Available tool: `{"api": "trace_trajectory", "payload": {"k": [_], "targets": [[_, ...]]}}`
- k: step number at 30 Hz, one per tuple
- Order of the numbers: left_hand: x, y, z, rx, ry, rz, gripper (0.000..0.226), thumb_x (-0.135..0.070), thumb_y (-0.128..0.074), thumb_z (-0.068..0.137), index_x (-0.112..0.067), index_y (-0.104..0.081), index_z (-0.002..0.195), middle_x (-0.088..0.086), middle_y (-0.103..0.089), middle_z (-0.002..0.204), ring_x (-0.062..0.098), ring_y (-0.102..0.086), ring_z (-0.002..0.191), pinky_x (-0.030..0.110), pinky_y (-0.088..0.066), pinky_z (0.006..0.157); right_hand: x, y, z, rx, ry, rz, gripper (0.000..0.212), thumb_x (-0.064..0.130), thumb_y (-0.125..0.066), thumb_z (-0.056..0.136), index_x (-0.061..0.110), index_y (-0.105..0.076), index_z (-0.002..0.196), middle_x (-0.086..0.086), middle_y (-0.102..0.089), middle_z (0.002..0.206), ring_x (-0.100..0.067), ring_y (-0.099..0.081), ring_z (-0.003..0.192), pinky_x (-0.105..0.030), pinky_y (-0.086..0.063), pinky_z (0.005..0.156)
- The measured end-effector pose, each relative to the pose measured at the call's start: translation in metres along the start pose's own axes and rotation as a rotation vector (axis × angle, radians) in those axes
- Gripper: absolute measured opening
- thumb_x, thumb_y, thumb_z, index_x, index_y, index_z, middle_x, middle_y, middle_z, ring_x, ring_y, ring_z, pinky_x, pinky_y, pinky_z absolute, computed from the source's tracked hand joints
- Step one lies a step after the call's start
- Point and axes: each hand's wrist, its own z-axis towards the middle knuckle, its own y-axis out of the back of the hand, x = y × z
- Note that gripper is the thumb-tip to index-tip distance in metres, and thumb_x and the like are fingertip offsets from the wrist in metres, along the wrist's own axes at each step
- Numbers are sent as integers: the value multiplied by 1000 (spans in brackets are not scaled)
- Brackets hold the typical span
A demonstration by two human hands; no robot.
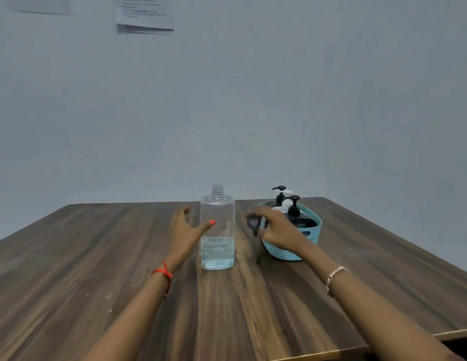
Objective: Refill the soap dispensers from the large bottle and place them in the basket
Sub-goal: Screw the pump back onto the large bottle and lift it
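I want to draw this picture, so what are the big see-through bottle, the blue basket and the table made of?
The big bottle looks like clear, glossy plastic: you see the liquid inside and a moulded screw neck. The blue basket looks like matte plastic with moulded little holes. The table shows brown wood grain, though it may be a printed laminate.

I seem to be in a plain, office-like or institutional room, though nothing settles which. My dark brown wood-grain laminate worktop [97,256] has its far edge against a bare pale grey-blue wall [279,100]. High on that wall, left of centre, hang printed white paper notices [145,14], their text too blurred to read. No home furnishings, kitchen fittings or workshop tools show around the worktop's edges or corners.
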Motion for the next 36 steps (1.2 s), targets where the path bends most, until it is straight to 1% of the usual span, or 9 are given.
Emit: {"api": "trace_trajectory", "payload": {"k": [2,4,6,8,14,19,23,27,36], "targets": [[-3,-5,4,87,27,-19,83,-33,-78,72,-8,-35,139,7,-43,142,22,-45,126,36,-40,102,20,23,19,-239,-53,142,23,-4,-62,80,9,-61,99,1,-63,94,-6,-58,83,-16,-46,73],[-7,-10,6,168,34,-85,76,-30,-79,70,-14,-40,133,0,-52,126,15,-53,110,28,-45,89,38,47,41,-438,-66,250,19,1,-64,83,6,-59,100,-5,-64,96,-14,-59,84,-23,-50,73],[-9,-14,9,218,22,-191,65,-25,-80,69,-21,-44,124,-4,-57,115,12,-58,103,21,-47,79,56,69,60,-560,-32,383,19,2,-62,85,8,-57,102,-5,-63,91,-18,-59,81,-28,-52,69],[-7,-18,12,224,-7,-249,63,-22,-81,68,-23,-45,121,-2,-59,117,14,-59,106,21,-49,80,69,83,76,-612,16,447,17,4,-62,86,9,-57,101,-3,-62,85,-19,-60,76,-32,-53,65],[1,-25,18,192,-57,-213,67,-23,-79,72,-15,-43,129,1,-55,125,14,-56,111,19,-46,81,94,96,107,-635,87,488,18,6,-63,85,7,-58,102,-3,-62,82,-20,-60,74,-34,-54,63],[13,-24,23,232,-61,-178,72,-28,-77,73,-15,-40,132,4,-52,130,17,-54,116,38,-48,98,101,94,117,-609,98,499,18,4,-63,84,5,-59,101,-2,-61,78,-19,-59,69,-32,-53,60],[17,-24,26,233,-63,-136,74,-34,-78,71,-18,-39,131,3,-50,129,17,-53,116,42,-48,99,100,88,122,-528,53,483,15,5,-64,83,5,-58,97,-5,-62,76,-19,-60,66,-33,-51,60],[20,-24,28,243,-65,-105,75,-37,-77,71,-19,-37,132,2,-48,130,17,-51,116,43,-48,99,96,73,123,-466,12,420,19,8,-67,81,4,-61,98,-10,-64,82,-21,-61,70,-33,-51,62],[21,-28,28,212,-80,-58,72,-32,-72,78,-17,-31,135,4,-46,130,16,-50,114,31,-47,93,112,90,134,-611,92,507,14,4,-66,79,7,-61,92,0,-62,71,-18,-58,62,-28,-49,55]]}}
